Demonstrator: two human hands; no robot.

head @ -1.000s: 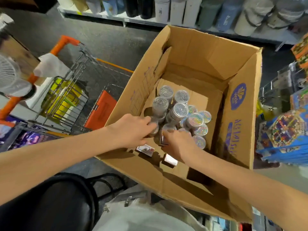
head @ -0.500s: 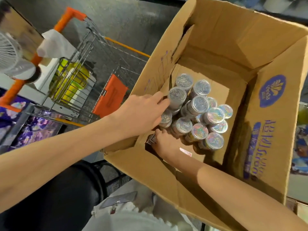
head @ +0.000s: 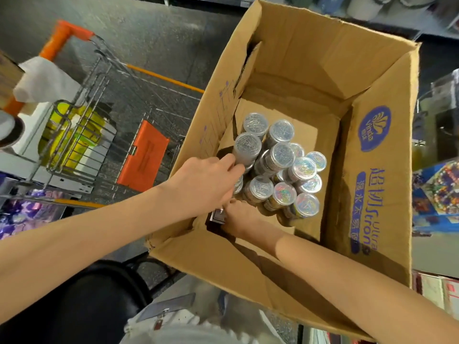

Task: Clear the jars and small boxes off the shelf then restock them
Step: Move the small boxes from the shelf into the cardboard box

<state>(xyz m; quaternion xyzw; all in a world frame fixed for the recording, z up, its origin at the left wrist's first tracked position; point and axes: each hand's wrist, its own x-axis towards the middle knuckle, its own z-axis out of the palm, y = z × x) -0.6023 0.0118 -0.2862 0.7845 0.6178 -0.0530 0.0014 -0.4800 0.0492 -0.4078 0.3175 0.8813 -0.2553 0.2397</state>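
1. Looking down into an open carton [head: 310, 53], flaps up, blue print on its right wall.
2. On the carton's bottom, toward the left wall and in the near half: a tight cluster of jars [head: 283, 155]. Clear, round-lidded, stacked in short columns, over 10 lids showing. Silver contents at the far-left of the cluster, coloured contents at the near-right.
3. Stretched over the carton's left wall: the left hand [head: 208, 180], fingers laid against the side of the tallest left column. Thumb hidden, so impossible to tell whether gripping or only touching.
4. Low in the near-left corner, just beside the nearest jars: the right hand [head: 242, 217], fingertips tucked under the left one. Grip impossible to tell.
5. Hands close together, left above right, overlapping in view.
6. Also in the near-left corner: 1 small box [head: 218, 216], dark with a pale face, mostly covered by both hands and right at the right hand's fingers.
7. Left of the carton: a wire cart [head: 98, 58] with an orange handle [head: 65, 33], a white cloth [head: 42, 80] draped by the handle, yellow goods [head: 74, 125] inside and an orange flap [head: 142, 155].
8. Under the cart, a dark floor [head: 149, 33]; along the top edge, a blurred shelf [head: 372, 6] of tubs.
9. At the bottom-left, a black seat [head: 74, 306].
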